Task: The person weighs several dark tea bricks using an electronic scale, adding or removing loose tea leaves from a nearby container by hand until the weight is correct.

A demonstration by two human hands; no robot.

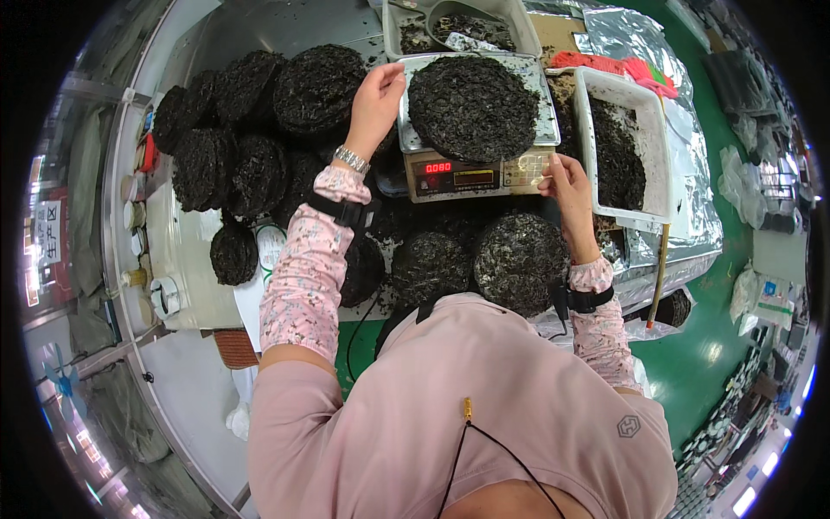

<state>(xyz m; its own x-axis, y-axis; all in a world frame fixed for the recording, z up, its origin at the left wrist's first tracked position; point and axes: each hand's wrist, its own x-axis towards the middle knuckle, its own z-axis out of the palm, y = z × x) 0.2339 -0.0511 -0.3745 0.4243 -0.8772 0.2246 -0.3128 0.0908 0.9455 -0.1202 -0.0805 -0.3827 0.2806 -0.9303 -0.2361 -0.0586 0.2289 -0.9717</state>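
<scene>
A dark round cake of pressed dried leaf, seaweed-like (473,107), lies on the metal pan (550,133) of a digital scale (454,194), whose display shows lit red digits. My left hand (377,97) is at the pan's left edge, fingers loosely bent and apart from the thumb, with nothing visible in it. Beside the scale's keypad, at its right end, is my right hand (569,188). Its fingers are bent close to the thumb; whether a small scrap is between them cannot be told. More round dark cakes (521,263) lie between the scale and my body.
Stacks of dark cakes (318,87) crowd the left side. Behind the scale, a white tub (392,29) holds loose flakes and a scoop (447,13). Another white tub (658,162) with flakes stands right, beside a red brush (590,61) and silver foil sheeting (639,45).
</scene>
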